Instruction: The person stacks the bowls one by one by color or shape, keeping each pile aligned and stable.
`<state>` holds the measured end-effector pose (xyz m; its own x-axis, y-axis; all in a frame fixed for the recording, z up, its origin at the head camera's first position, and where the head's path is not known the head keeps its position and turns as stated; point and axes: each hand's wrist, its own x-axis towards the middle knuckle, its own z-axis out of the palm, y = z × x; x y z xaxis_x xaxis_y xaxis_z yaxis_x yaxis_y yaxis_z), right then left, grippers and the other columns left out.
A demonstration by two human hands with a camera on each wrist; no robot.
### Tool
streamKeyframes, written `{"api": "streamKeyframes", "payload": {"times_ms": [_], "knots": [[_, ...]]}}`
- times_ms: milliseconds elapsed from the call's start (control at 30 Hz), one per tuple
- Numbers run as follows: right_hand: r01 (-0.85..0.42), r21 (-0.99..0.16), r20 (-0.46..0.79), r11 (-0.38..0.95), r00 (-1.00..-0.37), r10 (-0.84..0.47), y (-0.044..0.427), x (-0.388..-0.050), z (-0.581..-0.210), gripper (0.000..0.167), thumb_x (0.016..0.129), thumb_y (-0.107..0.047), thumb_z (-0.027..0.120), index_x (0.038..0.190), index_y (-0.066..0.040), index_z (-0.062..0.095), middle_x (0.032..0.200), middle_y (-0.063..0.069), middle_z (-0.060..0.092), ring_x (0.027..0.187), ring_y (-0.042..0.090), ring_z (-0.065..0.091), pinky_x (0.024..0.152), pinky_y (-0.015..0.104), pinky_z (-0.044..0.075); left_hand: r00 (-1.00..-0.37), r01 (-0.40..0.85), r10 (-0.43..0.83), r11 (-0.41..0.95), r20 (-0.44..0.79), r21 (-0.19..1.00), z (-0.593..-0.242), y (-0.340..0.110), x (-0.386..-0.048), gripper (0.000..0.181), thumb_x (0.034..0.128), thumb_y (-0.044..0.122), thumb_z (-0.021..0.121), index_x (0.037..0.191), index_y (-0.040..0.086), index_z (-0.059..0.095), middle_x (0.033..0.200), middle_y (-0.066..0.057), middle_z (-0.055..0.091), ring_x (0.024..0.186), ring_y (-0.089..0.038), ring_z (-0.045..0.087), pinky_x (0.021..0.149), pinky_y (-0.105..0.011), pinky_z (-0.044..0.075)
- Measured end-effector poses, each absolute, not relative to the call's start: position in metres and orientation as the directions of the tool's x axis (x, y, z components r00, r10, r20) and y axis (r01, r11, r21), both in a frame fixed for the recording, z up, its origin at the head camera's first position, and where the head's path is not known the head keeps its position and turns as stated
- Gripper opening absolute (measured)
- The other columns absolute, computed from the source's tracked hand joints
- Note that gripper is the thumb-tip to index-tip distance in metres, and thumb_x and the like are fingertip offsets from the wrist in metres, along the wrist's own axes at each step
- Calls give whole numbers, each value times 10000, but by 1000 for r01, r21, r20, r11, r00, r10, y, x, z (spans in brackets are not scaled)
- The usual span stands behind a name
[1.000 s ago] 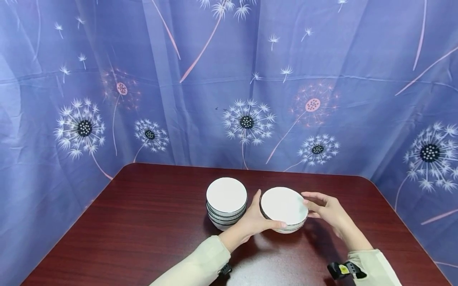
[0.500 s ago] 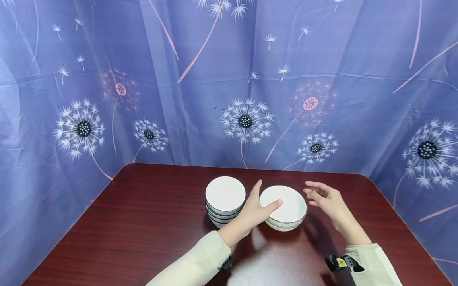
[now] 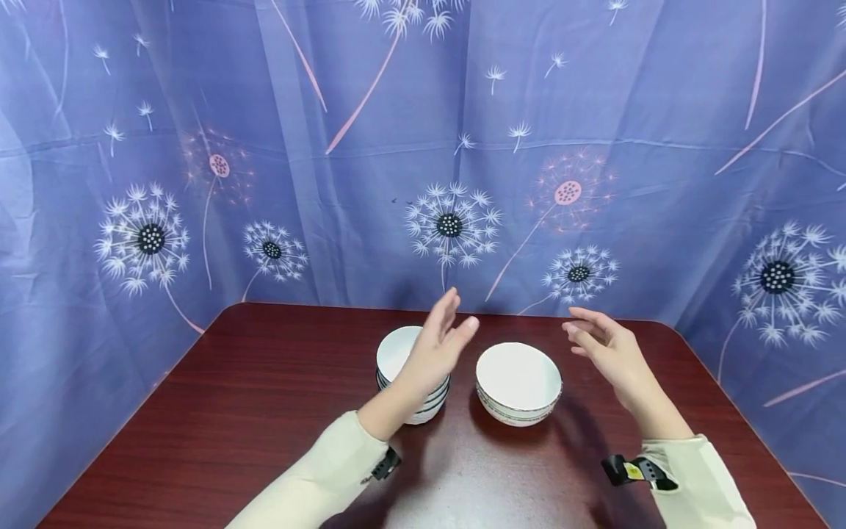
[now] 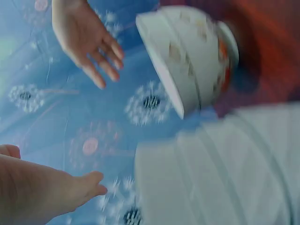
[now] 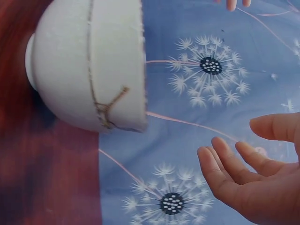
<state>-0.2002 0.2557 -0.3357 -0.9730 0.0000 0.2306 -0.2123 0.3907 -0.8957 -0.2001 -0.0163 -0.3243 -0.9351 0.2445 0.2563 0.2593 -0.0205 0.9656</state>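
Note:
My left hand (image 3: 432, 353) hovers in front of a stack of several white bowls (image 3: 394, 353), its fingers extended and holding nothing. It hides the right part of that stack in the head view. On the right stand nested white bowls (image 3: 518, 378), upright on the table, with a patterned band near the rim. My right hand (image 3: 611, 360) is in the air to their right, fingers loosely bent and apart from the bowls. In the left wrist view, orange and brown motifs mark the side of the nested bowls (image 4: 187, 56), while the stack (image 4: 211, 173) is blurred.
A dark red-brown wooden table (image 3: 264, 382) bears both stacks. Behind it hangs a blue curtain (image 3: 370, 220) printed with dandelions, which also runs along the left and right sides. Both wrists wear black straps (image 3: 637, 470).
Both hands have let go of the right-hand bowls, which stay on the table. My left hand has risen and moved left over the other stack; my right hand has drawn slightly up and away.

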Motion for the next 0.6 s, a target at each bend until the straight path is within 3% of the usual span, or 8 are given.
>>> {"api": "streamKeyframes", "payload": {"times_ms": [233, 433, 500, 600], "knots": [[-266, -830, 300, 491, -954, -9, 259, -199, -320, 505, 1004, -250, 515, 1427, 6, 413, 1260, 275, 560, 921, -133, 545, 791, 135, 543, -923, 369, 150, 90, 354, 925, -307, -62, -211, 595, 992, 305, 535, 1516, 170, 288, 1541, -75, 312, 1422, -202, 256, 1182, -366, 239], [-334, -739, 392, 585, -919, -29, 266, -198, -314, 513, 1010, -242, 498, 1475, -66, 371, 1321, 244, 532, 967, -151, 486, 788, 50, 445, -899, 430, 81, 351, 431, 832, -305, -106, -221, 567, 1005, 370, 487, 1518, 213, 301, 1564, -24, 270, 1438, -198, 206, 1188, -449, 208], [-332, -712, 405, 618, -914, -24, 269, -197, -314, 533, 1009, -249, 498, 1495, -98, 343, 1378, 218, 492, 1081, -25, 528, 797, 34, 408, -893, 423, 66, 456, 444, 783, -306, -120, -223, 579, 1004, 403, 472, 1523, 228, 285, 1577, -7, 231, 1451, -205, 157, 1184, -500, 186], [-326, -674, 420, 663, -907, -19, 272, -196, -315, 563, 1009, -269, 492, 1518, -131, 297, 1461, 212, 399, 1240, 261, 492, 969, 243, 475, -891, 404, 59, 556, 451, 726, -310, -137, -226, 611, 1004, 425, 458, 1536, 216, 245, 1598, -30, 148, 1467, -235, 62, 1177, -569, 129]]}}
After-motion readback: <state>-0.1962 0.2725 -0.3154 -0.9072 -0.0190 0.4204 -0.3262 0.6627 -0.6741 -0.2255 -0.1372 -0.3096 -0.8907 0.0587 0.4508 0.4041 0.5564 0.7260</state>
